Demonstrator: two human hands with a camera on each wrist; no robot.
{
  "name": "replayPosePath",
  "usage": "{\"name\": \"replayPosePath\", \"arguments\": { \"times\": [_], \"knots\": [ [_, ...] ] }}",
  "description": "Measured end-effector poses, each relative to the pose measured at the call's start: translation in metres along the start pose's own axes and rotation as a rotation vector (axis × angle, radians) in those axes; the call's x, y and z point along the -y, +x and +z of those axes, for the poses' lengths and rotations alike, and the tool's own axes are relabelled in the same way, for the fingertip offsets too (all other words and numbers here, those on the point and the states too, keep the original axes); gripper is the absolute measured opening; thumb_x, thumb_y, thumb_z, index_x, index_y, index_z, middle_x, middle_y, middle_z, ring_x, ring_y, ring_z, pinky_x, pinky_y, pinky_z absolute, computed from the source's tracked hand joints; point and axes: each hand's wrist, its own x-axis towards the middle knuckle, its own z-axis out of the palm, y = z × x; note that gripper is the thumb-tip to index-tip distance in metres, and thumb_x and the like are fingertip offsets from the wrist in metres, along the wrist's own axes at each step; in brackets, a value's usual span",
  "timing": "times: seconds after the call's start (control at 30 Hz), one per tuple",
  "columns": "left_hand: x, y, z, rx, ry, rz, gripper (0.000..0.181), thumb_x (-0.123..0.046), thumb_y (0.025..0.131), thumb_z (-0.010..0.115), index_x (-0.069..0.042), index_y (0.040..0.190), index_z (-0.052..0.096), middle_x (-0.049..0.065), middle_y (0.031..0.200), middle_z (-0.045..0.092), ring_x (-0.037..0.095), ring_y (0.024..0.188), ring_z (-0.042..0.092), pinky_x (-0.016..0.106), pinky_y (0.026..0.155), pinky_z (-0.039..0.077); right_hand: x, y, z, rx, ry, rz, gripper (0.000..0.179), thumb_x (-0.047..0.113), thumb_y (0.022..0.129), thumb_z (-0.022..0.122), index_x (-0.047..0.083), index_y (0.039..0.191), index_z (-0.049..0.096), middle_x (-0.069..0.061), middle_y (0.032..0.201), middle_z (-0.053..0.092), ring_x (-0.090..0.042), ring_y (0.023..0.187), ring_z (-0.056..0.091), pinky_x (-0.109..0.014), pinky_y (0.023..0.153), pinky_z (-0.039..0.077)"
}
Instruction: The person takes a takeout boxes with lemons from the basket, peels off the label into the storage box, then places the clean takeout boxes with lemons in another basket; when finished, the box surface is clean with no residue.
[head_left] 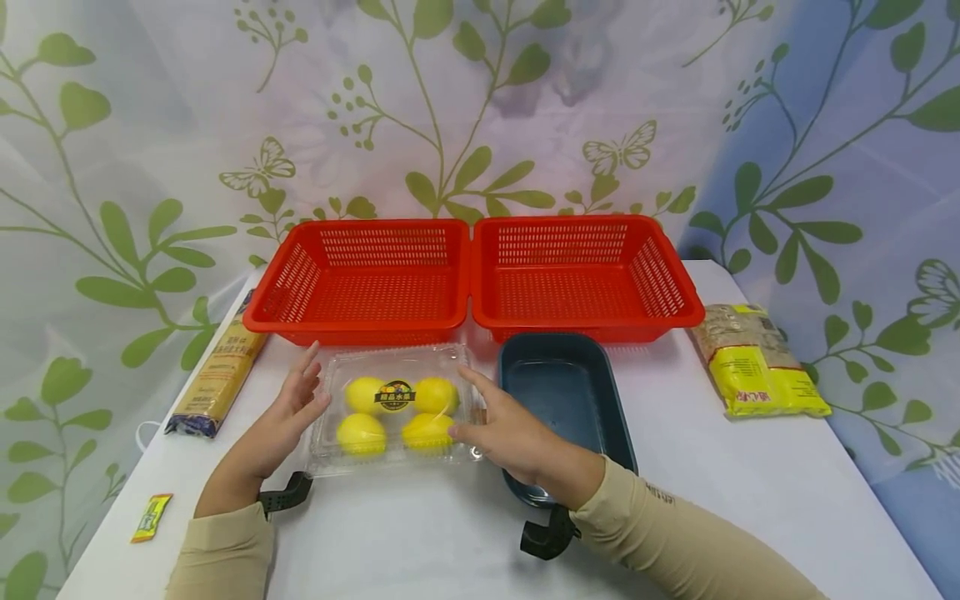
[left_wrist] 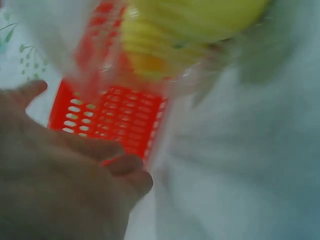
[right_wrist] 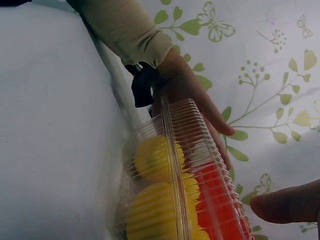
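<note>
A white tabletop (head_left: 375, 542) runs toward a pale fabric curtain (head_left: 225, 83) printed with green leaves and butterflies; the cloth also hangs along the table's sides at 9 and 3 o'clock. Nearest the hands, around the middle of the table, is a clear plastic clamshell box (head_left: 393, 360), lid down, with a dark oval label (head_left: 395, 397) and four lemons (head_left: 362, 432) inside.

Taking the box as the clock's centre, the left hand (head_left: 277, 421) is just beside it at 9 o'clock and the right hand (head_left: 506, 429) is at its 3 o'clock edge. Both are unclenched, fingers extended and grasping nothing; whether either touches the plastic, I cannot tell.

Two red perforated baskets stand side by side before the curtain: the left basket (head_left: 356, 323) at 12, the right basket (head_left: 588, 319) at 1 to 2. A dark blue oblong tray (head_left: 558, 392) sits at 3, partly behind the right hand; farther out, near the table's edge, lies a yellow-fronted food bag (head_left: 761, 358). A long golden packet (head_left: 221, 375) lies at 9 to 10, and a small yellow sachet (head_left: 152, 517) at 8.
</note>
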Motion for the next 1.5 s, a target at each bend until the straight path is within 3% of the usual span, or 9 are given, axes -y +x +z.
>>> {"name": "replayPosePath", "arguments": {
  "times": [0.13,0.23,0.47,0.7,0.9,1.07,1.27,1.4,1.5],
  "knots": [
    [0.010,0.001,0.011,0.053,-0.002,0.072,0.084,-0.020,0.109,0.056,-0.041,0.169,0.000,0.009,0.174,-0.012,0.044,0.155,-0.014,0.081,0.111,0.002,-0.001,0.001,0.000,0.002,0.004,0.003,0.088,0.004,0.097,0.073,0.023,0.168,0.025,-0.013,0.173,0.010,-0.054,0.149,0.028,-0.066,0.106,0.042],
    [0.015,0.002,0.017,0.043,-0.047,0.093,0.085,-0.017,0.107,0.058,-0.034,0.170,0.003,0.002,0.174,-0.010,0.035,0.156,-0.017,0.082,0.109,-0.005,-0.002,0.001,0.000,0.006,0.010,0.003,0.088,0.004,0.097,0.074,0.024,0.168,0.026,-0.013,0.173,0.010,-0.054,0.148,0.028,-0.066,0.105,0.042],
    [0.021,0.005,0.026,-0.022,-0.133,0.112,0.083,-0.015,0.105,0.059,-0.027,0.170,0.008,0.007,0.174,0.011,0.031,0.159,-0.002,0.078,0.114,-0.005,-0.003,0.000,-0.002,0.014,0.032,-0.014,0.088,0.006,0.097,0.074,0.023,0.168,0.026,-0.011,0.173,0.009,-0.055,0.148,0.026,-0.067,0.108,0.039],
    [0.019,0.007,0.025,-0.043,-0.129,0.129,0.080,-0.016,0.106,0.057,-0.031,0.169,0.011,0.005,0.174,0.012,0.033,0.159,0.006,0.074,0.117,0.001,-0.002,0.002,-0.001,0.031,0.052,-0.041,0.087,0.006,0.098,0.073,0.019,0.169,0.023,-0.011,0.173,0.005,-0.055,0.150,0.022,-0.069,0.110,0.036],
    [0.020,0.008,0.026,-0.050,-0.136,0.118,0.080,-0.019,0.106,0.059,-0.030,0.169,0.012,0.007,0.174,0.011,0.035,0.158,0.005,0.076,0.116,0.000,-0.001,-0.001,0.000,0.036,0.031,-0.042,0.088,0.009,0.098,0.074,0.023,0.168,0.024,-0.010,0.174,0.004,-0.054,0.151,0.021,-0.068,0.109,0.037],
    [0.021,0.009,0.028,-0.039,-0.137,0.116,0.079,-0.020,0.106,0.058,-0.033,0.169,0.012,0.004,0.174,0.009,0.035,0.158,0.005,0.075,0.117,0.003,0.008,-0.007,-0.004,-0.001,-0.104,-0.062,0.089,0.019,0.096,0.078,0.025,0.168,0.026,-0.010,0.172,0.014,-0.050,0.151,0.026,-0.068,0.108,0.039],
    [0.019,0.010,0.029,-0.028,-0.128,0.123,0.082,-0.019,0.105,0.059,-0.032,0.169,0.010,0.005,0.174,0.008,0.036,0.158,0.004,0.077,0.116,0.002,0.040,-0.013,-0.015,-0.024,-0.381,-0.191,0.088,0.028,0.095,0.079,0.022,0.167,0.028,-0.005,0.170,0.026,-0.042,0.149,0.034,-0.068,0.111,0.037],
    [0.018,0.010,0.028,-0.037,-0.116,0.135,0.083,-0.016,0.102,0.058,-0.030,0.169,0.011,0.007,0.174,0.011,0.034,0.158,-0.001,0.079,0.113,-0.004,0.065,-0.002,-0.019,0.015,-0.516,-0.304,0.078,0.027,0.098,0.076,0.015,0.164,0.036,-0.003,0.162,0.042,-0.031,0.144,0.046,-0.053,0.111,0.044],
    [0.018,0.011,0.027,-0.037,-0.107,0.130,0.084,-0.014,0.101,0.058,-0.029,0.169,0.012,0.007,0.174,0.012,0.031,0.158,-0.005,0.079,0.112,-0.007,0.080,0.012,-0.018,0.044,-0.591,-0.365,0.059,0.021,0.100,0.075,0.008,0.153,0.051,-0.005,0.144,0.060,-0.023,0.128,0.059,-0.041,0.105,0.051]
  ]
}}
